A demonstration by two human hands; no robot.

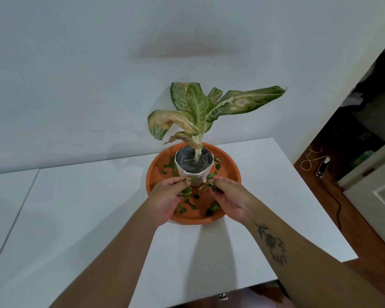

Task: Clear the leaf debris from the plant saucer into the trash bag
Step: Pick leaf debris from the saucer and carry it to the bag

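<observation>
Leaf debris (212,208) pinched in both hands' fingers (182,180) above saucer (156,174), clear of table (265,174) edge

A pot (195,167) stands in a saucer (153,174) on the table (76,207), leaf debris (188,206) scattered around it, wall (98,74) behind.

Green leaf scraps (212,208) lie scattered across the round orange saucer (231,174)
</observation>
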